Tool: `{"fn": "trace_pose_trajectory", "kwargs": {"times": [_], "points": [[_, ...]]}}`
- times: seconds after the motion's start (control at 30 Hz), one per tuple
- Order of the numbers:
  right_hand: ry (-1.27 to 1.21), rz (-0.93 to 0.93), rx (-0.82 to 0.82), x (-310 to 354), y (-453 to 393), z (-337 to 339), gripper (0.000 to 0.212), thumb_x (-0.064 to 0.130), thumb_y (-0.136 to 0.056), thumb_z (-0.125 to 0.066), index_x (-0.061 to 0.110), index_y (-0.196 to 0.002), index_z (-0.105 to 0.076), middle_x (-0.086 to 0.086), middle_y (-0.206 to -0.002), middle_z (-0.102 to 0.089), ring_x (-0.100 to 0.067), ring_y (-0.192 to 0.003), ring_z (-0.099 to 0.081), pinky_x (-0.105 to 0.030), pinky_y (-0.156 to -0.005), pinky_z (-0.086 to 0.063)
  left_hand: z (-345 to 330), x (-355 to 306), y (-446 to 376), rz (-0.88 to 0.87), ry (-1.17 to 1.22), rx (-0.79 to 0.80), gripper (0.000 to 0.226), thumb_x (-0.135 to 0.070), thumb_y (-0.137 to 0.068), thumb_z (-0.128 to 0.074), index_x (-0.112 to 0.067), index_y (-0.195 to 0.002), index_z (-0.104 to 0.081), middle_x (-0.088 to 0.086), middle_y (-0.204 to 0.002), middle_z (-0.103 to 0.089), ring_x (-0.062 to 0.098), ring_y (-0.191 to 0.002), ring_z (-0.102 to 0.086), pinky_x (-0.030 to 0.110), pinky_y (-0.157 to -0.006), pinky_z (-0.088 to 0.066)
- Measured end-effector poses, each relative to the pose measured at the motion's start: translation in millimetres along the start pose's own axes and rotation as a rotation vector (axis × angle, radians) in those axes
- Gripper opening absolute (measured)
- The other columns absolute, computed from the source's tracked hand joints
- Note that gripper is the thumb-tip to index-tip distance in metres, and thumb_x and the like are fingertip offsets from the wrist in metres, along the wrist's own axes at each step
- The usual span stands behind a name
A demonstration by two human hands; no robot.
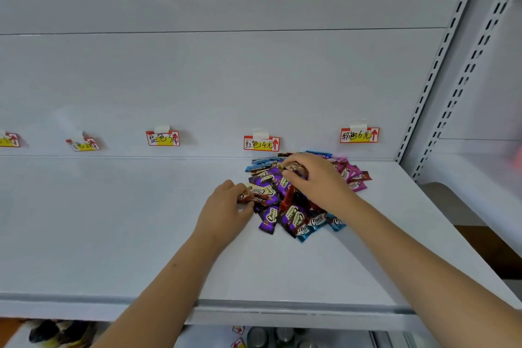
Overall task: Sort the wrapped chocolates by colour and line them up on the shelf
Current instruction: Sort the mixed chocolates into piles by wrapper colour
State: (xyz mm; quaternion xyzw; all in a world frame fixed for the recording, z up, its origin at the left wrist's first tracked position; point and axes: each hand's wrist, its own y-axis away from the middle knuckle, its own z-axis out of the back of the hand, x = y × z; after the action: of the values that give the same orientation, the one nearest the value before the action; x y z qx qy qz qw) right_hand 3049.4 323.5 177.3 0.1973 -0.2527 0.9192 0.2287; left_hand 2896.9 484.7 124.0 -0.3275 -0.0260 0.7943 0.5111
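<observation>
Mixed chocolates heaped near the shelf back-right corner; a red-brown one is pinched by left hand, another by right hand.

shelf: one, white. price labels on the back wall: five in view, namely a far-left label cut by the frame edge, a crumpled label, a blue-colour label, a red-colour label and a pink-colour label. pile of wrapped chocolates: one heap; pieces overlap, so no exact count; purple, blue, pink, red and brown wrappers seen, several of each. hands: two, left hand and right hand, both on the pile.
</observation>
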Motion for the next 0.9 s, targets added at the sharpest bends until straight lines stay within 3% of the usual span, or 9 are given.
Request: {"fn": "trace_pose_trajectory", "kwargs": {"times": [0.13,0.17,0.27,0.33,0.43,0.53,0.7,0.8,0.9], "points": [[0.116,0.043,0.112,27,-29,-26,0.030,0.053,-0.090,-0.058,0.028,-0.107,-0.062,0.012,-0.102,-0.057,-0.009,-0.093,-0.053,-0.032,-0.077,-0.047,26,34,-7,-0.256,-0.139,0.079,0.012,-0.017,-0.087,-0.065,-0.021,-0.097,-0.069,-0.006,-0.087,-0.050,0.018,-0.085,-0.052,0.031,-0.071,-0.042],[0.152,0.040,0.131,30,-33,-33,0.034,0.057,-0.089,-0.057,0.027,-0.105,-0.061,0.009,-0.101,-0.055,-0.011,-0.092,-0.053,-0.032,-0.074,-0.045,34,47,-10,-0.247,-0.137,0.061,0.015,-0.013,-0.085,-0.065,-0.022,-0.096,-0.068,-0.008,-0.087,-0.049,0.015,-0.084,-0.052,0.029,-0.071,-0.041],[0.315,0.026,0.185,34,-37,-50,0.047,0.066,-0.084,-0.056,0.023,-0.104,-0.061,0.005,-0.099,-0.051,-0.015,-0.090,-0.052,-0.032,-0.071,-0.041,49,69,-11,0.044,0.078,-0.095,0.015,-0.008,-0.090,-0.056,-0.022,-0.089,-0.061,-0.008,-0.089,-0.047,0.010,-0.081,-0.051,0.027,-0.072,-0.042],[0.326,0.017,0.222,32,-35,-55,0.047,0.063,-0.083,-0.060,0.022,-0.107,-0.060,0.003,-0.102,-0.052,-0.017,-0.093,-0.052,-0.033,-0.073,-0.041,45,67,-15,0.130,0.153,-0.100,0.016,-0.012,-0.095,-0.048,-0.020,-0.083,-0.055,-0.004,-0.089,-0.046,0.011,-0.078,-0.051,0.031,-0.071,-0.040],[0.236,0.008,0.240,34,-31,-57,0.035,0.051,-0.086,-0.063,0.025,-0.109,-0.061,0.005,-0.105,-0.049,-0.015,-0.096,-0.049,-0.034,-0.082,-0.040,41,63,-15,0.087,0.117,0.021,0.023,-0.025,-0.091,-0.038,-0.016,-0.074,-0.049,-0.003,-0.084,-0.044,0.011,-0.073,-0.048,0.033,-0.069,-0.040],[0.199,0.011,0.249,43,-29,-59,0.027,0.039,-0.089,-0.062,0.023,-0.110,-0.061,0.005,-0.110,-0.053,-0.015,-0.099,-0.052,-0.035,-0.089,-0.042,44,61,-14,0.095,0.123,0.019,0.029,-0.030,-0.085,-0.031,-0.013,-0.072,-0.049,-0.001,-0.082,-0.044,0.011,-0.073,-0.047,0.034,-0.068,-0.040],[-0.114,-0.091,0.153,39,-29,-48,0.013,0.022,-0.096,-0.054,0.020,-0.093,-0.041,0.006,-0.077,-0.049,-0.011,-0.064,-0.044,-0.026,-0.055,-0.034,47,51,-9,0.159,0.163,0.010,0.045,-0.049,-0.099,-0.038,-0.013,-0.071,-0.037,-0.002,-0.070,-0.042,0.016,-0.063,-0.041,0.037,-0.062,-0.036],[-0.306,-0.225,0.040,24,-35,-27,0.008,0.018,-0.101,-0.046,0.019,-0.103,-0.038,0.009,-0.084,-0.056,-0.002,-0.059,-0.044,-0.015,-0.049,-0.037,48,48,-6,0.161,0.059,0.070,0.049,-0.059,-0.093,-0.044,-0.019,-0.069,-0.032,-0.004,-0.063,-0.036,0.016,-0.058,-0.036,0.035,-0.057,-0.030],[-0.370,-0.316,-0.070,3,-39,-9,0.020,0.016,-0.103,-0.040,0.023,-0.122,-0.038,-0.001,-0.083,-0.068,-0.014,-0.064,-0.061,-0.025,-0.058,-0.050,47,47,-7,0.149,0.031,0.070,0.050,-0.056,-0.095,-0.043,-0.018,-0.066,-0.029,-0.005,-0.057,-0.033,0.015,-0.055,-0.033,0.034,-0.055,-0.026]]}}
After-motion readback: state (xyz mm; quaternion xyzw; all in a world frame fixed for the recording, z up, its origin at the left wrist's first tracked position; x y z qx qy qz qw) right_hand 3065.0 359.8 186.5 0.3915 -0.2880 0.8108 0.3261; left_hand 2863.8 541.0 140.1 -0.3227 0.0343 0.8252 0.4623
